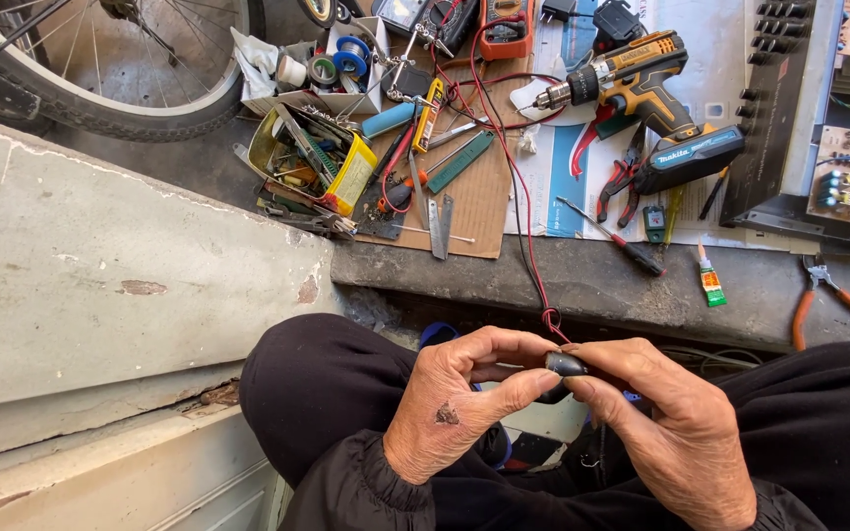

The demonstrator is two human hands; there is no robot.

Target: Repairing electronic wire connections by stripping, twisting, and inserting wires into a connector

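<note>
Head view: left hand [450, 408] and right hand [676, 428] met above the lap, both pinching a small dark rounded part [565, 365] between thumbs and fingertips. Red and black wires [528, 251] ran from the part toward the far ledge. On that ledge lay a cordless drill [646, 93], red-handled pliers [622, 182], a screwdriver [617, 238], and a glue tube [708, 278]. A bicycle wheel [100, 98] stood at far left.

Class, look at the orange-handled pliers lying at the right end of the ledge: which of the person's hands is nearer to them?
Right. The right hand sits below and left of the orange-handled pliers, pinching a small dark part. The left hand holds the same part from farther left.
</note>
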